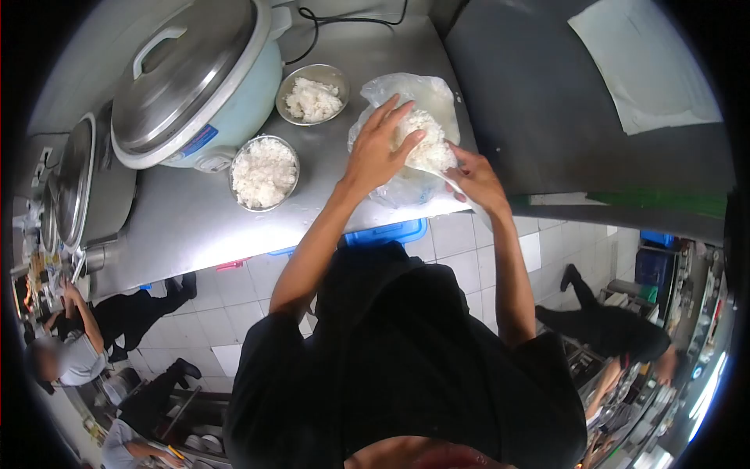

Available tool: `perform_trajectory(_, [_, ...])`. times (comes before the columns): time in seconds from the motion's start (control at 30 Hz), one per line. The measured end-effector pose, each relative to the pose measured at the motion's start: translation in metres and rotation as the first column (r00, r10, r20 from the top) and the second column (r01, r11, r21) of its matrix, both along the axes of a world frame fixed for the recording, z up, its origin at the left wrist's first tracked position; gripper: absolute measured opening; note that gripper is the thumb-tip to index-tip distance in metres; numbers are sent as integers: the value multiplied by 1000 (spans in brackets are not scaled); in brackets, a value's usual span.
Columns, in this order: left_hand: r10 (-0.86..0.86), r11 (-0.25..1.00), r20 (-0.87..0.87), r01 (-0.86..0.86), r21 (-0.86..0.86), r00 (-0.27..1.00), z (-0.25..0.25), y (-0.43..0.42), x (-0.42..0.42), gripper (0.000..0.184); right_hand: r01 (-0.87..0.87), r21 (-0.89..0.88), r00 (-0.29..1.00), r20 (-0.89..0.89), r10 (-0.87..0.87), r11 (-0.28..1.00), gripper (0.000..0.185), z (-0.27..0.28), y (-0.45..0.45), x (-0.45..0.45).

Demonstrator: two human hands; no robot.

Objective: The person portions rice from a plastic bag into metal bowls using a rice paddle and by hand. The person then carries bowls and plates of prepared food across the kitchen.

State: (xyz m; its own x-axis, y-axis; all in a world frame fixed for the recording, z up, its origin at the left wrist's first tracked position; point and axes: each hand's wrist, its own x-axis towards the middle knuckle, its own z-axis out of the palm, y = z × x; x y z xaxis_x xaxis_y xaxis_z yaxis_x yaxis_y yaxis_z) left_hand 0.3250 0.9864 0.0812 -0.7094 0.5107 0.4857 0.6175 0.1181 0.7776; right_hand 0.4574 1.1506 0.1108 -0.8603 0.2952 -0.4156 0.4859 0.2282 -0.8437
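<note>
My left hand [379, 152] is open, fingers spread, its fingertips and thumb at the left side of a mound of white rice [426, 144]. The rice lies over a clear plastic bag [402, 191] on the steel counter [312, 211]. My right hand [475, 181] is closed around a white scoop [444, 178], at the lower right of the rice. To the left stand two metal bowls of rice, the nearer bowl [295, 190] heaped full and the farther bowl [344, 81] partly filled.
A big rice cooker [246, 105] with a steel lid stands at the back left, a second pot [109, 187] beyond it. A black cable [316, 31] lies behind. Co-workers are at the lower left [78, 356] and right [625, 332]. Blue containers [391, 233] sit below the counter edge.
</note>
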Motion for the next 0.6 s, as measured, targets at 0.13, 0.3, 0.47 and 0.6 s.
perform_trajectory(0.13, [77,996,-44,-75,57,996,14,-3,-27,40,-130,-31,986,-114,125,991,51,36,-1,-37])
perform_trajectory(0.3, [222,973,-13,-220,72,975,25,-34,-106,33,-285,80,949,-117,293,955,48,44,-12,-136])
perform_trajectory(0.47, [280,959,166,-268,-88,946,-33,-58,-174,43,-370,510,902,-2,431,777,50,9,-40,-222])
perform_trajectory(0.6, [413,893,64,-389,-227,909,-97,-79,-175,38,-120,971,922,32,386,205,56,-99,-86,-237])
